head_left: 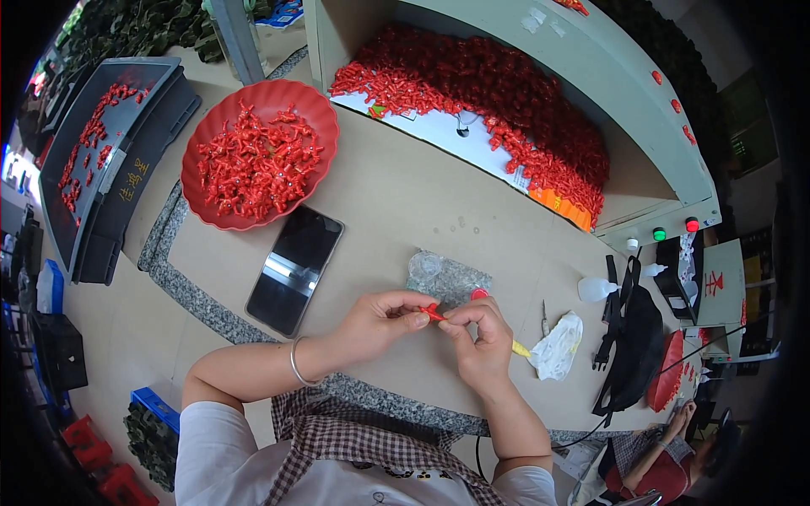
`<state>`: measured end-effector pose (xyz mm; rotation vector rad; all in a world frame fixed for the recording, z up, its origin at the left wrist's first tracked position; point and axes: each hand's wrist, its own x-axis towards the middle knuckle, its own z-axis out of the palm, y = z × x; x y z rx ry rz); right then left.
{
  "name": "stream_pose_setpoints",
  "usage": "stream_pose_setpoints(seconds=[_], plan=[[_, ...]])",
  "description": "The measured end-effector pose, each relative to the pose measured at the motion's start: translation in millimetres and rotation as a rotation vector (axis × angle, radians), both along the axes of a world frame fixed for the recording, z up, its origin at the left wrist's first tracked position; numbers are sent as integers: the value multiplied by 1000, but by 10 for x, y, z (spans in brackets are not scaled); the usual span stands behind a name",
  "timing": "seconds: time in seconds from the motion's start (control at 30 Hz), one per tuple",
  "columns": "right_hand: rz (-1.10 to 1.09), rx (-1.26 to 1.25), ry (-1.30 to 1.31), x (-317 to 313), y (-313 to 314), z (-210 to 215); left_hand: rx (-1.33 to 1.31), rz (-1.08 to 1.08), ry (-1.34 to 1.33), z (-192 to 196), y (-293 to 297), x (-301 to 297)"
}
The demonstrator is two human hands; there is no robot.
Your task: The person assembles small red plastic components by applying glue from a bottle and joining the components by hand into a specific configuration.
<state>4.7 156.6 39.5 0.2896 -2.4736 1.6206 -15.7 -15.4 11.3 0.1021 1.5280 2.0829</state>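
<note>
Between the fingertips of both hands I hold a small red plastic figure [433, 313], low over the near part of the table. My left hand [384, 319] pinches one end of it, and my right hand [479, 337] pinches the other. Just beyond my fingers lies a grey stone-like block [449, 277], and a round red piece [479, 293] shows against my right fingers. At the far left, a red scalloped bowl [192, 160] holds a heap of similar red figures. A yellow-tipped thing [521, 348] is partly hidden behind my right hand.
A black phone [295, 270] lies left of my hands. Heaps of red pieces fill a pale cabinet [629, 101] at the back. To the right are a white cloth [557, 346], a thin pointed tool [545, 318], a white squeeze bottle [595, 289] and a black bag [637, 337]. Another person [662, 460] sits at lower right.
</note>
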Motion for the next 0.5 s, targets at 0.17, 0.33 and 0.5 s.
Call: stream_pose_setpoints(seconds=[0.17, 0.33, 0.5], plan=[[-10, -14, -22, 3, -2, -1, 26, 6, -2, 14, 7, -4], [-9, -12, -20, 5, -2, -10, 30, 9, -2, 1, 7, 0], [-16, 14, 15, -8, -1, -6, 6, 9, -15, 12, 6, 5]])
